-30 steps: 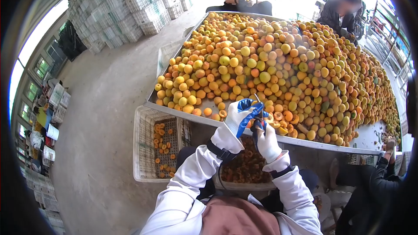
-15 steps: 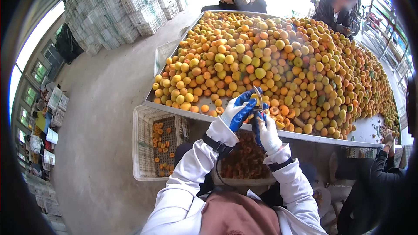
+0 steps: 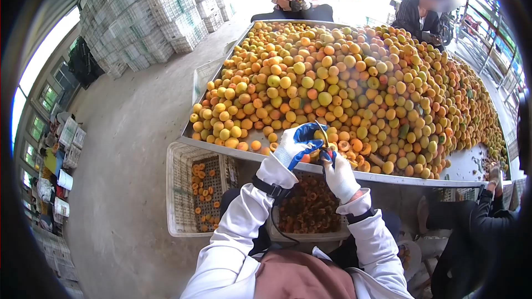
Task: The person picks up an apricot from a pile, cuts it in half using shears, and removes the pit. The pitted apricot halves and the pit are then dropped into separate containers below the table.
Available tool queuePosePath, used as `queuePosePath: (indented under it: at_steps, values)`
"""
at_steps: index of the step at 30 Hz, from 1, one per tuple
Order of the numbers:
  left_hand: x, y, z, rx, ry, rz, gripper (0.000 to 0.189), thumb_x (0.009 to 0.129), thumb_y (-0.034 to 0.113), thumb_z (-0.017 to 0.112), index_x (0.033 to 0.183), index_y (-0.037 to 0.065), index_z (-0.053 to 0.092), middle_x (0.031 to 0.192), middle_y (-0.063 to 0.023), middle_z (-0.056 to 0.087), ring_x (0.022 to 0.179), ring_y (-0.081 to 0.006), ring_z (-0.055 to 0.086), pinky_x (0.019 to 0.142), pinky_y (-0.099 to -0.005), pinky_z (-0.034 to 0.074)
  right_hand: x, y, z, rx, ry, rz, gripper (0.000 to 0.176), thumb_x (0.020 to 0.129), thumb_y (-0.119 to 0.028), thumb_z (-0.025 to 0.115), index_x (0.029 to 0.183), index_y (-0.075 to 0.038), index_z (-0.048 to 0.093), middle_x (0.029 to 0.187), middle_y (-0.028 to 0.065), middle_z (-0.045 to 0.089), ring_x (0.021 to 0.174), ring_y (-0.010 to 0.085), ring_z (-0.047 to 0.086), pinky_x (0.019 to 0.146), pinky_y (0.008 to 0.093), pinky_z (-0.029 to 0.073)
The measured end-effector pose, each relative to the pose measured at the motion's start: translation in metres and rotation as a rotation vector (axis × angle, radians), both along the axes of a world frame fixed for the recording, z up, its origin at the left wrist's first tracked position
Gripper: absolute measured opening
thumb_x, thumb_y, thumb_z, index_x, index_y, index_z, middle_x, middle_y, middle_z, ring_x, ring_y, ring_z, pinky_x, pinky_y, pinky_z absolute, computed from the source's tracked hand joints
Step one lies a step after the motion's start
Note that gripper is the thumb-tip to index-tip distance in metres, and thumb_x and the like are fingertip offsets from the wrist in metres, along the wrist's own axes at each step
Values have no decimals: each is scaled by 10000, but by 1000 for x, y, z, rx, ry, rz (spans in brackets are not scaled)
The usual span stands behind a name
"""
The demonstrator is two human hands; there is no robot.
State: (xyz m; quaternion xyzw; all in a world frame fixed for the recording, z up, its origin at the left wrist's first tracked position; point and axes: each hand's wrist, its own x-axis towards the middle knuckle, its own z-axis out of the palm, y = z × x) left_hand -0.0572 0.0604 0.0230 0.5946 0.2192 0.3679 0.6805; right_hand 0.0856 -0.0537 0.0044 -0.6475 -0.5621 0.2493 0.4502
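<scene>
Both my hands wear white gloves with blue coated palms and are close together over the near edge of the metal table (image 3: pixel 266 158). My left hand (image 3: pixel 296 147) has its fingers curled round an apricot (image 3: pixel 306 158), which is mostly hidden. My right hand (image 3: pixel 339 176) is closed on a small knife (image 3: pixel 321 132), whose thin curved blade points up and away beside my left fingertips. Cut apricot halves (image 3: pixel 354 156) lie on the table just beyond my right hand. A big heap of whole apricots (image 3: pixel 327 86) covers most of the tabletop.
Below the table edge, a white crate (image 3: pixel 173 199) holds several apricot halves. Another container (image 3: pixel 310 237) under my hands holds dark brownish-red pieces. Two people sit across the table; another person's arm (image 3: pixel 490 202) reaches in at right. Stacked crates (image 3: pixel 172 11) stand at far left.
Both hands have come slightly down and towards me. The yellow apricot piece that showed between my left fingers at the blade is no longer plain to see there.
</scene>
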Motion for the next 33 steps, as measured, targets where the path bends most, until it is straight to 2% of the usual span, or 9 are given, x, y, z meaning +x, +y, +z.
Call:
queuePosePath:
  at_steps: [7,15,18,20,21,25,30,32,33]
  values:
    - [20,-16,-10,-544,-371,-48,302,1006,159,615,1243,-25,581,1030,-172,700,907,-267,709,801,-367,597,-13,8,-17,98,57,-86,187,979,-98,549,1104,21,621,943,248,691,935,446,663,789,452,520]
    - [27,-3,-26,-292,-201,146,268,934,55,706,1150,-64,599,946,-157,703,829,-251,727,730,-358,623,-21,10,-32,135,-24,-115,215,973,-125,573,1133,11,622,953,238,709,937,433,680,802,466,530]
    - [20,-6,-18,-334,-124,172,238,938,52,700,1123,-65,606,937,-157,702,815,-249,726,723,-361,623,-20,13,-41,202,174,-1,183,1029,-146,518,1055,-1,625,837,119,677,723,267,650,675,385,516]
    - [16,-7,-17,-370,-179,155,261,941,66,701,1143,-72,610,947,-155,703,818,-253,728,718,-359,622,-17,9,-27,-299,725,78,239,1057,-264,513,975,-70,624,762,51,617,587,153,546,535,325,445]
    - [15,-8,-15,-370,-171,144,277,945,71,697,1163,-75,608,953,-155,705,826,-260,729,731,-363,622,-18,8,-17,-298,830,97,272,1056,-343,517,925,-123,606,704,18,568,506,119,484,455,283,365]
    - [12,-8,-12,-399,-184,69,298,946,85,701,1183,-73,615,1010,-139,704,913,-261,724,812,-367,613,-10,8,-3,-442,1284,196,276,1045,-329,540,908,-98,598,660,-8,538,487,127,500,434,279,383]
    - [12,-9,0,-302,-236,-13,341,946,73,696,1247,-61,608,1091,-141,707,999,-228,708,897,-325,581,-8,10,-25,-95,716,90,232,1023,-217,564,933,-37,680,708,-8,597,537,76,500,506,248,387]
    - [12,-2,-9,77,-53,135,361,954,47,675,1288,-58,586,1113,-131,710,1009,-183,689,894,-292,561,-7,10,-15,134,447,-35,220,1021,-185,551,958,-18,679,704,-17,588,536,68,499,494,247,388]
    - [9,2,-14,7,-125,90,432,956,32,664,1368,-17,543,1117,-100,714,983,-129,667,869,-255,542,-2,7,-7,132,612,-84,200,1027,-172,540,993,-14,658,702,-17,586,543,61,504,486,241,389]
